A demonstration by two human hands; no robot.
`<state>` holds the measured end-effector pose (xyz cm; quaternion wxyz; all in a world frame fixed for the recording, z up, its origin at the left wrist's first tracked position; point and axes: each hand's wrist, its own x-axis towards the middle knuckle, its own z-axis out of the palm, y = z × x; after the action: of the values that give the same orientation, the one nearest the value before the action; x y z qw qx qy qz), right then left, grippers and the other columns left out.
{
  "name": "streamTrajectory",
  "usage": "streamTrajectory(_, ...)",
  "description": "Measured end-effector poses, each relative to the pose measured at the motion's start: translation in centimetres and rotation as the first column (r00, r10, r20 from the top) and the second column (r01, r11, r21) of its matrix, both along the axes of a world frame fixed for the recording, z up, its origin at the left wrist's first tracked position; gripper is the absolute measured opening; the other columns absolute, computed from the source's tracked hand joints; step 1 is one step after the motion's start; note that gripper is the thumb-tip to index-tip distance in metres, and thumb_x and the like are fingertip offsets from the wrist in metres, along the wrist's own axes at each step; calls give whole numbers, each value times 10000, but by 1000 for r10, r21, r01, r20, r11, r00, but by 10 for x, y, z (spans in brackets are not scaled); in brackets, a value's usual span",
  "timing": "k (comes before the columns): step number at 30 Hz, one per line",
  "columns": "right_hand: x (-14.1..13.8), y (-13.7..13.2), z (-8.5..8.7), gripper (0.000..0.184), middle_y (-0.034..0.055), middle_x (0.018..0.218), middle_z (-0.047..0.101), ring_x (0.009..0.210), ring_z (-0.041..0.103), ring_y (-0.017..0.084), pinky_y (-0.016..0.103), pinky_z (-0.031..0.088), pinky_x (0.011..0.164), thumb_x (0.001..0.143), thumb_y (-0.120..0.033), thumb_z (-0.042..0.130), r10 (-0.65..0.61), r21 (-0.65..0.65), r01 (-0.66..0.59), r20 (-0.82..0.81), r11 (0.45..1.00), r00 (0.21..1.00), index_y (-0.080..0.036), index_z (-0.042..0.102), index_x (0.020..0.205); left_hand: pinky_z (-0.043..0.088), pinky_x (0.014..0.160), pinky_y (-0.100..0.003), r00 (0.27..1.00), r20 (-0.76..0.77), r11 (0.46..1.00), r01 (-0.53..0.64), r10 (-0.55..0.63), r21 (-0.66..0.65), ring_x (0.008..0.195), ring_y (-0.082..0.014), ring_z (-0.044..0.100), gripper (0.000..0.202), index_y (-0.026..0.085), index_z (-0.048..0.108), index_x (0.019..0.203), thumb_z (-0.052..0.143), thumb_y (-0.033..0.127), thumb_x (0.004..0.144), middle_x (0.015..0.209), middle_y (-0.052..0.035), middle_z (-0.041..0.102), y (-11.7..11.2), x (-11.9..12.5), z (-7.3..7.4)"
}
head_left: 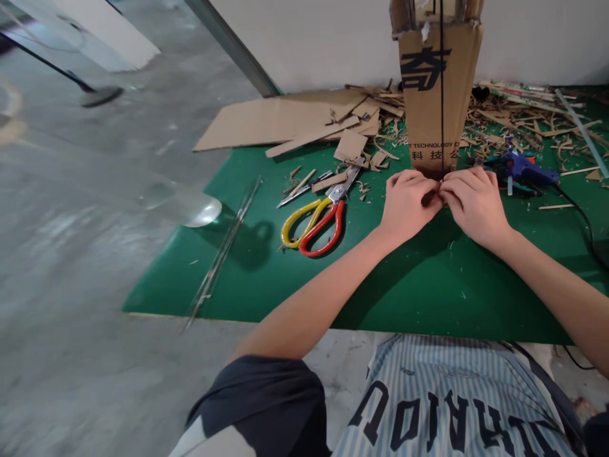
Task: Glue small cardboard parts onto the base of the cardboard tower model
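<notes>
A tall cardboard structure (431, 101) with printed lettering stands upright on the green table. Down its front runs a taut black cord (442, 82). At the cord's lower end, my left hand (410, 202) and my right hand (476, 204) meet, thumbs and fingertips pinched together around it. The exact end of the cord is hidden by my fingers. Left of my hands lie scissors (328, 212) with one yellow and one red handle. A blue glue gun (526, 170) rests to the right of my right hand.
Cardboard scraps (504, 114) are heaped along the back of the green table (285, 285), beside a flat cardboard sheet (280, 117). Thin clear rods (223, 247) cross the left edge. A black cable (583, 219) trails from the glue gun. A white wall stands behind.
</notes>
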<state>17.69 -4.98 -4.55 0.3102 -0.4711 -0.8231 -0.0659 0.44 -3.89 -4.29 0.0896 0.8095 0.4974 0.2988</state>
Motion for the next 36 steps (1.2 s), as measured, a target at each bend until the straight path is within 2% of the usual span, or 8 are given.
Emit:
streamTrajectory(5,-1,2,0,274,55,1076,766,1024,596,258,456,386,937,1019,-219,462,2,39,-3,6,999,1000,-254,729,966,416,1085,-458,999,17,999,-30,30,-13,1093,-247,653,71,230,706,900,636,229,888,954,-28,730,0,2,1)
streamTrajectory(13,0,1,6,316,45,813,676,903,542,236,482,406,938,998,-152,429,-14,124,-18,254,992,967,-282,717,1005,351,1154,-501,997,8,997,-75,75,-29,1107,-274,661,50,227,663,903,676,241,857,982,-41,748,0,9,0)
streamTrajectory(17,4,1,14,311,71,1060,697,1003,534,251,494,417,931,1021,-182,405,2,138,-44,288,989,958,-282,700,1023,359,1132,-522,998,-24,998,-59,58,-28,1107,-280,648,35,233,672,892,663,256,868,945,-40,728,2,9,0)
streamTrajectory(20,9,5,19,326,55,1229,686,1145,541,246,498,424,1016,1045,-181,387,73,153,-135,357,979,931,-285,696,1038,369,1114,-530,998,-42,999,-38,37,-19,1092,-286,635,43,237,681,886,680,278,874,912,-39,718,3,8,1)
streamTrajectory(24,14,9,22,393,30,1072,714,1146,574,198,441,426,1117,1068,-145,334,60,242,-189,456,952,888,-283,692,983,372,1109,-525,998,-59,1000,-3,2,-14,1126,-289,621,46,242,688,906,675,286,900,928,-42,730,1,6,4)
streamTrajectory(29,15,9,18,394,24,758,633,864,579,179,355,489,927,1057,-111,362,10,369,-194,447,909,894,-245,672,853,372,1116,-489,998,-50,999,-35,34,-37,1158,-273,622,96,221,709,979,660,271,912,1007,-53,728,-1,5,4)
streamTrajectory(32,14,9,15,376,28,728,614,802,558,178,344,481,827,1046,-102,383,57,343,-210,405,915,912,-229,665,832,360,1123,-485,999,-33,998,-44,42,-33,1161,-270,626,124,226,723,1010,666,251,903,1017,-48,732,-1,6,2)
streamTrajectory(36,12,8,13,341,38,787,650,815,556,181,353,468,825,1033,-95,403,153,256,-243,327,936,933,-232,676,881,346,1119,-508,999,-31,999,-25,24,-28,1142,-275,626,126,255,741,974,653,211,895,974,-27,754,1,7,2)
